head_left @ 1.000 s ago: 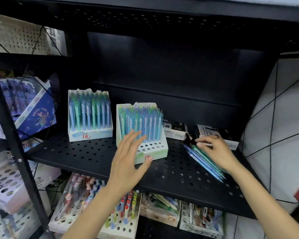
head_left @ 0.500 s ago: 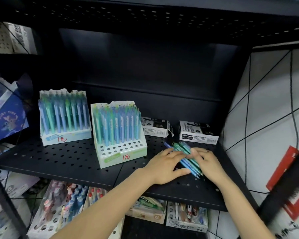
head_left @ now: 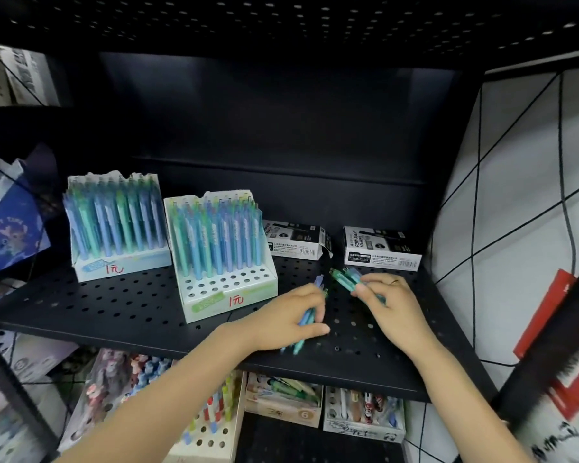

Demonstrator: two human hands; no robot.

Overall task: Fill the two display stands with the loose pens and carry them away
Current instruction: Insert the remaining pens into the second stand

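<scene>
Two bunches of loose pens, one per hand, both at the right end of the shelf (head_left: 114, 305) near its front edge. Left hand (head_left: 290, 314): fingers curled round a blue/teal bunch (head_left: 306, 317), tips poking out below the palm, thumb pressed along the side. Right hand (head_left: 386, 304): fingers pinching a green bunch (head_left: 345, 277) by the barrels, clip ends pointing up-left; ring on one finger.

Near stand (head_left: 226, 262) sits mid-shelf, just left of the left hand. Front two rows of holes are open, back rows full. Far stand (head_left: 116, 228) at the back left looks full from here; can't see its front holes properly.

Step in hand, as I read it: gather and square up the pens before slotting. Advice:
- tap tips level on the shelf first, otherwise they fan out
- feed one pen at a time, tip down, into the open front rows
- hold the stand's base with the free hand; it's light card and will likely skate on painted metal

Materials: pens are slim, smooth translucent plastic, slippery in a bundle. Stands are stepped white cardboard, punched round holes, red handwritten price on the front. Shelf is black perforated steel; a tip could catch in a hole.

Two marker boxes (head_left: 381, 248) at the back right, apart from both hands.
</scene>
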